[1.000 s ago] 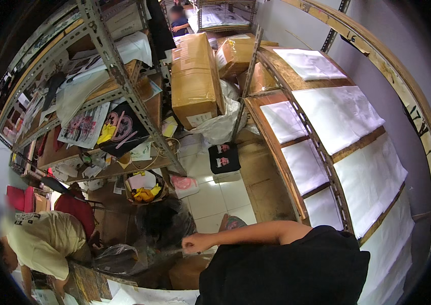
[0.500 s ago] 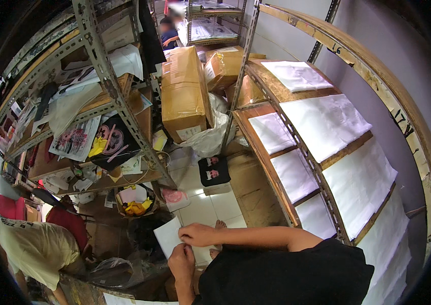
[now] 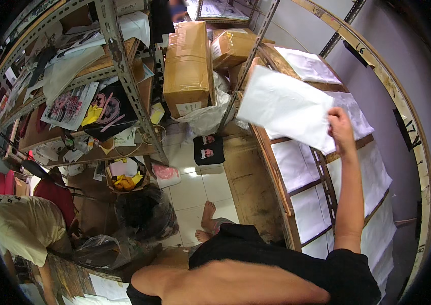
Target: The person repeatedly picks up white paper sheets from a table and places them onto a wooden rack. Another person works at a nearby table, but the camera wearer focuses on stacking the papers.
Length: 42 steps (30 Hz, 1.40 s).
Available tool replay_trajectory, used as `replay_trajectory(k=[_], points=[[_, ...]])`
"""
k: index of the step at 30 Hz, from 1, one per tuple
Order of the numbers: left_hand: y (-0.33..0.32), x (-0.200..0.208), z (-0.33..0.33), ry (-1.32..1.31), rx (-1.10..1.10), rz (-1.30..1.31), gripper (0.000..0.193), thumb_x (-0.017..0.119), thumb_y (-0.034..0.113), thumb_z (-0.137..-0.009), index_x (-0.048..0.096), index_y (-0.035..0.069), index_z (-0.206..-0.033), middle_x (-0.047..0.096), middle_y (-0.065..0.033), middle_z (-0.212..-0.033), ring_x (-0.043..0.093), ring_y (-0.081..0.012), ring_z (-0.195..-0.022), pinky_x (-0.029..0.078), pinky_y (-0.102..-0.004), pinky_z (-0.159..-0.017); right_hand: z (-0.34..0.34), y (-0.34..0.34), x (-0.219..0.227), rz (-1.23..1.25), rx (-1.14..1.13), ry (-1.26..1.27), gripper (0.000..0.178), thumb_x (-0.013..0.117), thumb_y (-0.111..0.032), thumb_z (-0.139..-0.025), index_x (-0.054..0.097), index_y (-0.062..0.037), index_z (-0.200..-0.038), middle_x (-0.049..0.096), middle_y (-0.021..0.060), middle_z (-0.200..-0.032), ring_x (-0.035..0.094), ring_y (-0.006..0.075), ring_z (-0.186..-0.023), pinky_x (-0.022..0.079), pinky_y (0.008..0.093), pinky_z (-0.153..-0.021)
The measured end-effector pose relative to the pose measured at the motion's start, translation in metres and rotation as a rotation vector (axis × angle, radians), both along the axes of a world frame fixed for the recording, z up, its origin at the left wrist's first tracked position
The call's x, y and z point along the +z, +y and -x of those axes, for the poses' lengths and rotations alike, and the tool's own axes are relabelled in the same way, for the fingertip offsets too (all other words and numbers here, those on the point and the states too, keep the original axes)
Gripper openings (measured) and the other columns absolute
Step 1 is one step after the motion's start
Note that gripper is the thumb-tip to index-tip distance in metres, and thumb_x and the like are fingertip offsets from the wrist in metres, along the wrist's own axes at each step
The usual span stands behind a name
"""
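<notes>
The right hand (image 3: 341, 129) grips a white sheet (image 3: 284, 107) by its edge, thumb and fingers pinched together. The sheet is held over the rack (image 3: 328, 188), flat side showing; whether it touches the rack cannot be told. The left forearm (image 3: 235, 282) crosses in front of the body, left of the rack's near end; the left hand is out of sight, so its state cannot be told. More white papers (image 3: 296, 163) lie on the rack. Left of the rack are a black cloth (image 3: 209, 151), a bin (image 3: 128, 183) and, farther off, a person (image 3: 27, 229) bending over. A large carton (image 3: 186, 71) stands beside the rack's far end.
</notes>
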<state>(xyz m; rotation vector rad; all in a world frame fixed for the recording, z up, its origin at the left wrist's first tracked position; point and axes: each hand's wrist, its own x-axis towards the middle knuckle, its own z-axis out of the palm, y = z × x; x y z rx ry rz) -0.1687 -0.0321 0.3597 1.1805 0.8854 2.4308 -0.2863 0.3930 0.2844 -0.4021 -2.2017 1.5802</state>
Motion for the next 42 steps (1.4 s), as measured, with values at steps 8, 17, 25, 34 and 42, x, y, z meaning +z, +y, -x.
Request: replay_trajectory(k=[8, 17, 25, 34, 42], points=[[0.032, -0.003, -0.006, -0.008, -0.156, -0.386, 0.095, 0.017, 0.062, -0.099, 0.060, -0.022, -0.101, 0.063, -0.0370, -0.102, 0.068, -0.0424, -0.093, 0.059, -0.0401, -0.077, -0.025, 0.079, -0.029, 0.030, -0.352, -0.029, 0.013, 0.059, -0.010, -0.090, 0.055, -0.0073, -0.102, 0.054, -0.0020, -0.077, 0.051, 0.0047, -0.058, 0.038, 0.0185, -0.046], [0.019, -0.022, 0.010, 0.067, -0.072, -0.299, 0.086, 0.017, 0.054, -0.103, 0.055, -0.022, -0.111, 0.063, -0.0371, -0.103, 0.066, -0.0464, -0.096, 0.056, -0.0477, -0.084, -0.047, 0.103, -0.044, -0.248, -0.400, -0.209, 0.022, 0.064, -0.014, -0.089, 0.056, -0.0017, -0.105, 0.059, 0.0016, -0.081, 0.057, 0.0073, -0.063, 0.045, 0.0213, -0.050], [-0.004, -0.064, 0.003, -0.206, 0.254, 0.084, 0.080, 0.014, 0.059, -0.101, 0.053, -0.008, -0.117, 0.064, -0.0299, -0.104, 0.066, -0.0413, -0.096, 0.053, -0.0530, -0.086, -0.052, 0.116, -0.046, -0.403, -0.396, -0.274, 0.028, 0.067, -0.023, -0.086, 0.062, 0.0016, -0.098, 0.064, 0.0083, -0.076, 0.061, 0.0158, -0.063, 0.049, 0.0319, -0.059], [-0.031, -0.129, -0.005, -0.456, 0.558, 0.136, 0.063, 0.026, 0.048, -0.104, 0.055, -0.006, -0.118, 0.066, -0.0248, -0.109, 0.067, -0.0347, -0.099, 0.053, -0.0475, -0.091, -0.051, 0.117, -0.047, -0.735, -0.393, -0.394, 0.028, 0.062, -0.028, -0.084, 0.064, -0.0020, -0.093, 0.068, 0.0181, -0.085, 0.066, 0.0315, -0.082, 0.051, 0.0400, -0.078], [-0.070, -0.185, -0.031, -0.626, 0.796, 0.119, 0.054, 0.034, 0.042, -0.105, 0.055, -0.004, -0.120, 0.066, -0.0209, -0.111, 0.066, -0.0307, -0.102, 0.053, -0.0443, -0.092, -0.044, 0.070, -0.007, -0.866, -0.452, -0.421, 0.032, 0.061, -0.031, -0.087, 0.060, -0.0045, -0.104, 0.067, 0.0221, -0.087, 0.064, 0.0402, -0.087, 0.049, 0.0459, -0.080]])
